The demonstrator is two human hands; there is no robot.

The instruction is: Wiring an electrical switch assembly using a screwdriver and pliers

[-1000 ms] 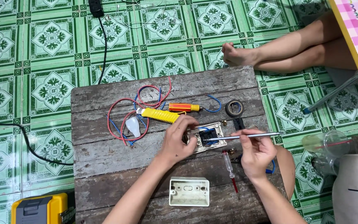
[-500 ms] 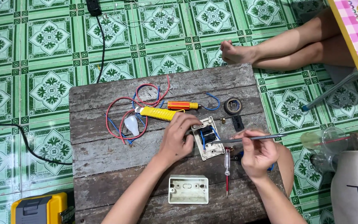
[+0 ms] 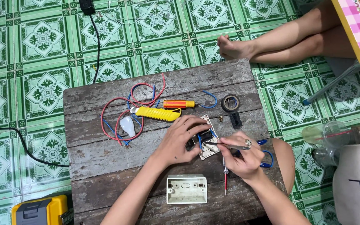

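Two bare hands work over a weathered wooden surface (image 3: 105, 150) seen from above. At the centre, the left hand (image 3: 183, 139) curls its fingers over a white switch plate (image 3: 208, 151) lying flat on the boards, pressing it in place. Just to the 3 o'clock side, the right hand (image 3: 242, 160) pinches a thin metal screwdriver (image 3: 230, 146), whose tip points toward 9 o'clock and meets the plate beside short blue wires. A red-handled tester (image 3: 225, 183) lies under the right hand, pointing toward 6 o'clock. At 6 o'clock of the plate, well apart from it, sits an open white wall box (image 3: 186, 189). Toward 11 o'clock lie a yellow utility knife (image 3: 157, 113), an orange tool (image 3: 178, 104), a small white bulb (image 3: 127, 125) and loops of red and blue wire (image 3: 121, 110). A roll of black tape (image 3: 230, 102) rests at 1 o'clock. Green patterned floor tiles (image 3: 42, 50) surround the surface.
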